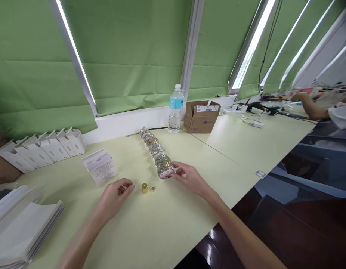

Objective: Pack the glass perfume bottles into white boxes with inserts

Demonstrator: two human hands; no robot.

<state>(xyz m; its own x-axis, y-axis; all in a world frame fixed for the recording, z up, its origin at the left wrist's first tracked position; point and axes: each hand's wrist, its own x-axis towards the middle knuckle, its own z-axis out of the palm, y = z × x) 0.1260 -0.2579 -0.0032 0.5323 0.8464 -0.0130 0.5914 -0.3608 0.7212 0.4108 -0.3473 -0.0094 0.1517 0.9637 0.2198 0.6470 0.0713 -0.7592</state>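
Note:
A row of clear glass bottles (157,149) with gold-coloured necks runs away from me along the table. My right hand (189,177) has its thumb and fingertips on the right side of the nearest bottle (165,172), which looks like a small perfume bottle. Left of the row's near end, my left hand (118,194) hovers with loosely curled fingers and nothing visible in it. Just right of that hand, a shiny gold cap (145,188) stands on the table. Beside the cap lies a smaller gold piece (153,189). An unfolded white box (100,167) with printed text is behind my left hand.
Several white boxes (46,147) line the back left, and stacked white cardboard (27,231) lies at the near left. A water bottle (175,110) and a brown carton (202,117) stand at the back. Cables (262,108) and another person's arm (313,106) are farther right.

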